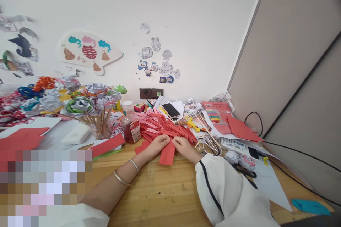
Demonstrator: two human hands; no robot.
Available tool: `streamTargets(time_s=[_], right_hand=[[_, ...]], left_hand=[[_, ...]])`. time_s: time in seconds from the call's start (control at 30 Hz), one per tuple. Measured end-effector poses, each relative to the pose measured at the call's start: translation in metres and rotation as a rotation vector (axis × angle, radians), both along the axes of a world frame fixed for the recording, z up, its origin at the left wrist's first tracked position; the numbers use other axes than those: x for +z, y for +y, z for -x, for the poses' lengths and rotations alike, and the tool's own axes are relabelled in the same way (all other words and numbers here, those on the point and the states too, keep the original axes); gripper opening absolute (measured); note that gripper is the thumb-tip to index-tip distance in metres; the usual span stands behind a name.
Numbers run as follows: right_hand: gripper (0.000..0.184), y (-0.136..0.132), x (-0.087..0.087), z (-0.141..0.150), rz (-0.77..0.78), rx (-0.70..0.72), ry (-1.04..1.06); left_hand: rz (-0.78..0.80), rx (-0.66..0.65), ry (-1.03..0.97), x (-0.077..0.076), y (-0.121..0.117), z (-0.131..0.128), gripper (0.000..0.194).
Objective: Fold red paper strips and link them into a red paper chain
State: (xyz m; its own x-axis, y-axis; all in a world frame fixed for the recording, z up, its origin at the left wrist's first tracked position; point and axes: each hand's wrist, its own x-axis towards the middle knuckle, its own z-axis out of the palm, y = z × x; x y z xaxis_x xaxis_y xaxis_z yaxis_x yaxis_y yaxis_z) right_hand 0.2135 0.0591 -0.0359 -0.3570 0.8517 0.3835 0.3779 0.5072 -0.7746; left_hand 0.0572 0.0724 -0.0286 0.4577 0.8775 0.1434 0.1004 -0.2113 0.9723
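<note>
Both hands, left (160, 144) and right (183, 146), pinch the top edge of a red paper strip (167, 154); it hangs over the worktop (149, 191), just before a pile of red strips (165, 126); a bottle (130, 126) stands left of the pile.

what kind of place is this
Probably a craft corner at a desk: a yellow glue gun, paper flowers on sticks, and a pile of cut red paper strips on the wooden table.
</note>
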Motion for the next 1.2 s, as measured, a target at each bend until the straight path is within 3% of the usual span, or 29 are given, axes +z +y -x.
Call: streamTargets(time_s=[0.17, 0.33, 0.47, 0.67, 0.8, 1.03, 1.2], right_hand=[[0.024, -0.001, 0.002, 0.002, -0.036, -0.014, -0.036], [0.025, -0.003, 0.003, 0.001, 0.038, 0.045, 0.026], [0.026, -0.002, 0.002, 0.000, -0.015, -0.003, 0.006], [0.028, -0.002, 0.002, 0.000, 0.033, -0.018, 0.114], [0.031, -0.006, 0.007, -0.001, 0.064, 0.043, 0.193], [0.027, -0.009, 0.003, 0.000, 0.194, 0.231, 0.213], [0.028, -0.006, -0.002, 0.003, 0.163, 0.090, 0.143]], left_hand=[[-0.012, -0.004, 0.015, -0.001, 0.001, 0.000, 0.032], [-0.039, 0.032, 0.014, -0.002, 0.003, -0.001, 0.030], [-0.049, 0.011, 0.003, 0.001, 0.001, 0.000, 0.029], [0.116, -0.067, -0.128, 0.004, -0.002, 0.005, 0.028], [0.216, 0.010, -0.311, 0.003, 0.002, 0.009, 0.027], [0.189, 0.136, -0.419, 0.001, 0.008, 0.010, 0.027], [0.191, 0.181, -0.428, 0.003, 0.007, 0.009, 0.025]])
